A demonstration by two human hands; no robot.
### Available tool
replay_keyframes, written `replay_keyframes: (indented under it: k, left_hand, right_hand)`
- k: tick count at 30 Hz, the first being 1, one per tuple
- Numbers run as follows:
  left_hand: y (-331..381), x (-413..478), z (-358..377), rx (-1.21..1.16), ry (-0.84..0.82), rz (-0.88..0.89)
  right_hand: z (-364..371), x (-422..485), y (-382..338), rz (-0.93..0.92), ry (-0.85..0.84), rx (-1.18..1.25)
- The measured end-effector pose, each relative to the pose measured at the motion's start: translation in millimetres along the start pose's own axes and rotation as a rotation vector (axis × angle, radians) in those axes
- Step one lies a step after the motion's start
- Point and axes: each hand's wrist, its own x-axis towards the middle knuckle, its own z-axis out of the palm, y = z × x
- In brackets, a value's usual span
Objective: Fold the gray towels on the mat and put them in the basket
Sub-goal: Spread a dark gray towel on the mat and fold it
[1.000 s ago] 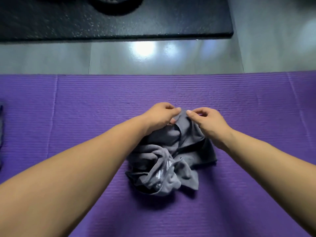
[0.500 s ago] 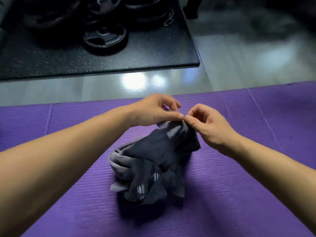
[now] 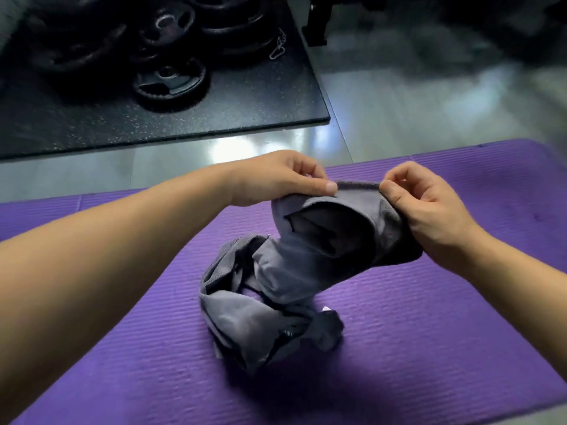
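We pinch the top hem of the gray towel (image 3: 294, 271) between thumb and forefinger of our left hand (image 3: 276, 179) and right hand (image 3: 435, 207), close together. We should slide both pinches outward to the corners, then lift so the cloth shakes open. It is crumpled, its long axis slanting from our hands down-left to a bunch resting on the purple mat (image 3: 429, 332).

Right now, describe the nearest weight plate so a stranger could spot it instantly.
Past the purple mat lies a black speckled floor slab loaded with dark weight plates. The front weight plate lies flat, closest to the slab's near edge. Unlike the overlapping ones behind it, its whole round face and grip cutouts show.
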Motion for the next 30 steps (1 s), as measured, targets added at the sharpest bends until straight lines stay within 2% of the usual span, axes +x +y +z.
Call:
replay_keyframes:
  k: [3, 5, 10, 13, 17, 21, 22, 24, 27, 30]
  left_hand:
    - [-8.3, 2.8, 2.1, 0.049, -0.150, -0.155]
    - [-11.3, 10.2, 8.7, 0.079, -0.187, -0.215]
    - [-13.7, 48.0, 32.8, -0.067, -0.088, -0.200]
    - [-10.0, 76.5, 58.3, -0.161, -0.002, -0.171]
    - [4.0, 104.8, 95.9, -0.123, -0.020, -0.141]
    - [8.2, 114.0, 99.2, -0.049, 0.007, -0.182]
    - [6.8, 113.2, 91.0, -0.039, -0.018, -0.230]
    - [1.1, 109.5, 71.3, -0.059, -0.173, -0.336]
    - [-8.7, 107.8, 48.3, -0.007, -0.403, -0.447]
    - [-14.8, 112.8, 37.2, 0.040, -0.395, -0.473]
  right_hand:
    - [-25.9, -7.6, 11.1, 0.022, 0.000, -0.024]
    - [-45.2, -12.7, 19.3, 0.047, -0.020, -0.040]
    - [-93.3, -26.0, 42.3, 0.138, -0.017, -0.137]
    - [-110.0, -30.7, 55.7, 0.208, -0.093, -0.157]
    - [-97.2, -17.4, 62.2, 0.159, -0.107, -0.044]
    - [-80.3, -0.8, 66.1, 0.165, -0.228, 0.007]
    - [-81.5, -0.1, 67.5, 0.175, -0.253, 0.023]
    - [-88.7, -1.3, 72.2, 0.175, -0.252, 0.100]
    - [-110.8, -3.8, 78.1, 0.157, -0.135, 0.235]
    - [-143.6, -7.3, 84.8, 0.155, -0.024, 0.250]
